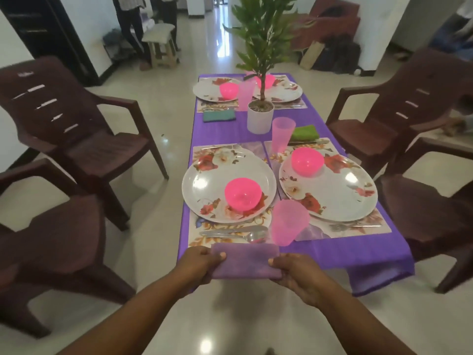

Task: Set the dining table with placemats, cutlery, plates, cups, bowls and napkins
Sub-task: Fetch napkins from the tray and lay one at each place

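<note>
Gripping the folded purple napkin (245, 260) at the table's near edge (332, 260), both hands' fingers (220, 257) pinching its ends.

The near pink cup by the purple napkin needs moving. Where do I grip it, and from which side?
Grip the near cup round its wall, about halfway up, coming from the near table edge. It stands upright with the right plate close behind and the knife and spoon at its left, so that side looks most open.
</note>
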